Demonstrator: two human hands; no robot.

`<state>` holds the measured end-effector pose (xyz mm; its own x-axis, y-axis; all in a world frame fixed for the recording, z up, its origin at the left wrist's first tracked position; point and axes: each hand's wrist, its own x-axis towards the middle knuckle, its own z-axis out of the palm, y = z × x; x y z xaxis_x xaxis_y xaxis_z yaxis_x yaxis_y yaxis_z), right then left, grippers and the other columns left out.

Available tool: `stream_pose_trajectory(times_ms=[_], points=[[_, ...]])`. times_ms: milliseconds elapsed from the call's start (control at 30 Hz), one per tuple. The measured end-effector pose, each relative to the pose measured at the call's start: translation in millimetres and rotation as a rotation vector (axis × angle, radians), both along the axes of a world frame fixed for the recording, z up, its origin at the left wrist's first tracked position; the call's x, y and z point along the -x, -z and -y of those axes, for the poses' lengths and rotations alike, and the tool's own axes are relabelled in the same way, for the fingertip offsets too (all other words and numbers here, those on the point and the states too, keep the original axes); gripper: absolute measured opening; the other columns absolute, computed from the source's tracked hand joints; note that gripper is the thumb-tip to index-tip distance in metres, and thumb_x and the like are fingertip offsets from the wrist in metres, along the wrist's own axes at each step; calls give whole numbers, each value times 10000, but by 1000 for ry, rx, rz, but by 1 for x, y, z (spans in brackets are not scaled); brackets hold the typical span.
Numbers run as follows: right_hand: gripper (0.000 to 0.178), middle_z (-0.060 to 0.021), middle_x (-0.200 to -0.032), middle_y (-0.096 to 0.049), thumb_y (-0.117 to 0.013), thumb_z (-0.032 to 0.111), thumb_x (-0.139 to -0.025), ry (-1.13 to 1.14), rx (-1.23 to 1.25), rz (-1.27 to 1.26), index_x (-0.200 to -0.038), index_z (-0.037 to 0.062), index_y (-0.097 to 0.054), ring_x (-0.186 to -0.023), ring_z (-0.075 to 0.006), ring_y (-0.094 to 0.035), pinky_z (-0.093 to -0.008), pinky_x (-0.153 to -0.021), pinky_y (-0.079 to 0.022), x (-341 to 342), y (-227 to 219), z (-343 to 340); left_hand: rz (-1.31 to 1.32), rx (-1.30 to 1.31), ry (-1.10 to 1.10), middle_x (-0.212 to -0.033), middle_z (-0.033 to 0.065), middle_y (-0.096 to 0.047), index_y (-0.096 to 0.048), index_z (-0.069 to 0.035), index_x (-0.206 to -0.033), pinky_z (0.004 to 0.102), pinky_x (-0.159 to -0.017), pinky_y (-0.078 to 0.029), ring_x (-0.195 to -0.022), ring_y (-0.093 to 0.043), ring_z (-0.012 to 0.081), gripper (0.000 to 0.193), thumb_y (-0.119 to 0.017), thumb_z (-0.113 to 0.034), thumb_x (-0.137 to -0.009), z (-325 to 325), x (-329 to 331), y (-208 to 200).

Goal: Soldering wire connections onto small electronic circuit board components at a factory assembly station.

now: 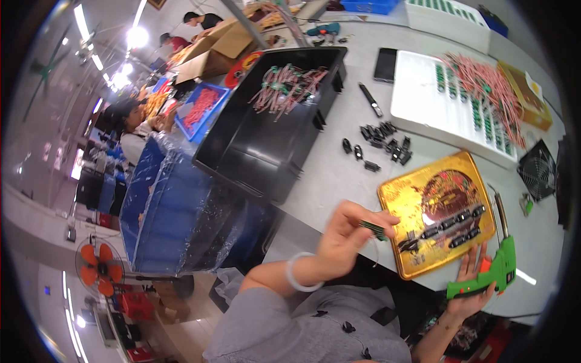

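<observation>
A small green circuit board [373, 230] with a thin wire hanging from it is pinched in the fingers of my left hand [342, 242]. My right hand [469, 293] is wrapped round a green soldering gun [505, 263] with an orange trigger and a long metal tip. Between the two hands lies a golden tin lid [411, 193], worn brown in the middle. Black plastic housings [446, 225] stand in two rows on the lid, and the left hand is beside its near left edge.
Loose black housings [387, 142] and a black pen [370, 100] lie beyond the lid. A white foam tray [417, 91] holds green boards with pink wires. To the left, a black bin [242, 145] contains more wired boards. A phone [385, 65] and a small fan [537, 169] sit farther back.
</observation>
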<state>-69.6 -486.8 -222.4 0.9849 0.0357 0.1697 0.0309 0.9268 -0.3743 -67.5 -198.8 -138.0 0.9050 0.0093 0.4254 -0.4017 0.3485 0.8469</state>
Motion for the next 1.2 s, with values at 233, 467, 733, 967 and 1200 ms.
stream_pose_trajectory(times_ms=[233, 467, 733, 967, 1200], points=[[545, -215, -1392, -112, -441, 284, -852, 29, 55, -46, -1261, -35, -273, -1275, -327, -183, -399, -1024, -232, 3, 1, 2, -173, -54, -161, -738, 70, -510, -422, -70, -964, 322, -672, -463, -628, -517, 155, 152, -460, -193, -883, -157, -33, -99], [531, -200, -1397, -117, -431, 230, -850, -17, 41, 53, -1277, -39, -265, -1283, -308, -169, -376, -1040, -202, -1, 2, 0, -393, -221, -353, -769, 41, -511, -462, -96, -923, 245, -600, -423, -601, -469, 95, 103, -461, -192, -887, -335, -119, -114], [523, -193, -1384, -162, -410, 234, -862, -9, 62, 50, -1278, -51, -271, -1263, -289, -217, -363, -1026, -225, 0, 0, -1, -1109, -928, -390, -669, 41, -562, -520, -61, -849, 247, -397, -340, -468, -414, 102, 108, -467, -132, -787, -404, -191, -13], [542, -177, -1383, -162, -437, 263, -849, 82, 95, -62, -1275, -31, -276, -1222, -287, -289, -361, -1004, -262, 4, 3, 1, -1128, -893, -512, -651, 2, -501, -490, -136, -833, 246, -447, -324, -507, -373, 88, 106, -389, -166, -836, -412, -210, 24], [549, -177, -1378, -175, -431, 282, -850, 41, 76, -23, -1277, -28, -280, -1215, -287, -298, -362, -1002, -258, 2, 2, -4, -861, -1171, -792, -717, 77, -572, -531, -99, -902, 319, -537, -442, -634, -549, 168, 157, -434, -210, -849, -447, -208, 42]])
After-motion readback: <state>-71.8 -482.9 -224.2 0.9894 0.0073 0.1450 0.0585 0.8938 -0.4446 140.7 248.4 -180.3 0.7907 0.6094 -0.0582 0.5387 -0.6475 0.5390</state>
